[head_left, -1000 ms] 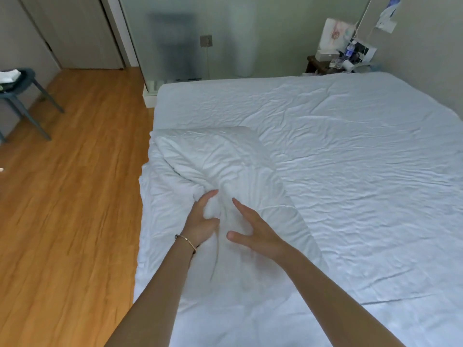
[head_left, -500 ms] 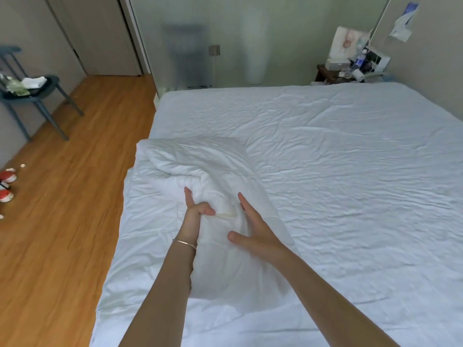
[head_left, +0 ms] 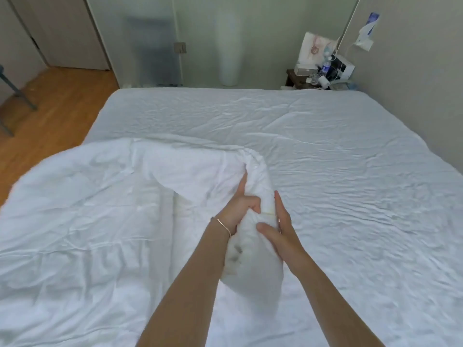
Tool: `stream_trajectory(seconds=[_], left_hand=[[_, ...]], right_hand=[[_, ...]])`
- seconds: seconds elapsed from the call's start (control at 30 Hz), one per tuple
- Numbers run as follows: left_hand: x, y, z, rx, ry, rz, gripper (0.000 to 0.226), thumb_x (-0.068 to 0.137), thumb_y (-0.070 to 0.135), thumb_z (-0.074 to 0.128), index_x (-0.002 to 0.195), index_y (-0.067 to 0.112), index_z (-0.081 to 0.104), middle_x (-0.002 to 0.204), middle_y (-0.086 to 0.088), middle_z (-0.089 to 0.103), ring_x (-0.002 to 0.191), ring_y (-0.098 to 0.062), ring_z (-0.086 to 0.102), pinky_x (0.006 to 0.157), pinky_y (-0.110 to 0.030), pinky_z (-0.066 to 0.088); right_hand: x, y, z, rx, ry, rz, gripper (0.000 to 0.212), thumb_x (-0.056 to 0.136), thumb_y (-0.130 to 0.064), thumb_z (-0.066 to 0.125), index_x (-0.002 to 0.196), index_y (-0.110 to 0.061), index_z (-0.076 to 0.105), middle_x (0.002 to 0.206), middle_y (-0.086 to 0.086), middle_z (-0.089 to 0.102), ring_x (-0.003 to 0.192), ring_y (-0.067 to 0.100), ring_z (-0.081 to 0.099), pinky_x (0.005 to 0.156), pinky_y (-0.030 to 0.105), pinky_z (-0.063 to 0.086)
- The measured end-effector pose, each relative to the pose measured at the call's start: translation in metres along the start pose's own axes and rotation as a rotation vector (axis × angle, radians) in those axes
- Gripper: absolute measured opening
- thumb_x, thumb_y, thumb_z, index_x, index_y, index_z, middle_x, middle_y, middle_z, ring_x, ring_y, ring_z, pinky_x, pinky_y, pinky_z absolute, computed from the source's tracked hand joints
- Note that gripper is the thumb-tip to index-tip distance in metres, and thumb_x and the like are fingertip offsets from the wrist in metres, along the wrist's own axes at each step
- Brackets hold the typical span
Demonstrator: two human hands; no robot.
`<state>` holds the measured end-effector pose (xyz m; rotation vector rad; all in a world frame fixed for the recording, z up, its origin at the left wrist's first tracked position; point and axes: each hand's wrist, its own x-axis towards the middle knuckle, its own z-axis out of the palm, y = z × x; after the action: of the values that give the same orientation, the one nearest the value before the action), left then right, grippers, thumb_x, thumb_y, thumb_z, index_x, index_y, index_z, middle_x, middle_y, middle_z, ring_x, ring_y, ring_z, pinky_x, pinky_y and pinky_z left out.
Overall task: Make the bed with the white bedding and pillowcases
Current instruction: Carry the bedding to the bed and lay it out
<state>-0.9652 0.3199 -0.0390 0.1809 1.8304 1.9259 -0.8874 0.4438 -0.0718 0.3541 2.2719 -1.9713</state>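
A wooden floor (head_left: pixel 50 106) fills the upper left of the frame beside a closed door (head_left: pixel 65 31), and a frosted glass panel (head_left: pixel 150 46) stands behind the head of the bed. A cluttered bedside table (head_left: pixel 323 76) sits at the upper right against the wall, with a chair leg (head_left: pixel 17 93) at the far left edge. A wrinkled white sheet (head_left: pixel 338 171) covers the mattress across the centre and right of the frame. The white duvet (head_left: pixel 87 221) lies bunched over the left and lower part of the frame, spilling towards the floor side; one gathered fold runs lengthwise from the lower centre up towards the middle of the frame. The left hand (head_left: pixel 238 206), with a thin bracelet (head_left: pixel 223 225) at the wrist, grips this fold with curled fingers. The right hand (head_left: pixel 280 231) lies against the fold's right side, fingers straight and thumb pressing the fabric.
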Motion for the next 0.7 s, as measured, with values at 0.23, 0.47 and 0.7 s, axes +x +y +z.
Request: stream_trajectory(seconds=[0.23, 0.47, 0.7], left_hand=[[0.091, -0.092, 0.146, 0.227, -0.078, -0.296, 0.08, 0.088, 0.026, 0.057, 0.15, 0.042, 0.008, 0.156, -0.006, 0.019, 0.14, -0.028, 0.03, 0.107, -0.034, 0.033], [0.08, -0.118, 0.119, 0.703, 0.2, 0.071, 0.071, 0.092, 0.01, 0.049, 0.151, 0.034, 0.019, 0.155, 0.002, 0.025, 0.144, -0.011, 0.02, 0.108, -0.013, 0.021], [0.052, -0.108, 0.039, 1.242, 0.306, 0.189, 0.084, 0.083, 0.009, 0.055, 0.152, 0.037, 0.016, 0.153, -0.001, 0.032, 0.146, -0.02, 0.018, 0.12, -0.04, 0.008]], right_hand=[[0.051, 0.084, -0.153, -0.213, 0.047, 0.22, 0.053, 0.102, -0.043, 0.041, 0.152, -0.033, 0.026, 0.158, -0.003, 0.028, 0.143, 0.013, 0.03, 0.109, 0.026, 0.027], [0.06, 0.099, -0.148, -0.163, -0.134, 0.27, 0.055, 0.098, -0.044, 0.051, 0.149, -0.043, 0.03, 0.154, -0.007, 0.035, 0.138, 0.015, 0.039, 0.099, 0.024, 0.031], [0.079, 0.07, -0.105, -0.374, -0.296, -0.061, 0.048, 0.098, -0.031, 0.054, 0.131, -0.062, 0.038, 0.149, -0.025, 0.034, 0.138, -0.001, 0.03, 0.114, 0.031, 0.028]])
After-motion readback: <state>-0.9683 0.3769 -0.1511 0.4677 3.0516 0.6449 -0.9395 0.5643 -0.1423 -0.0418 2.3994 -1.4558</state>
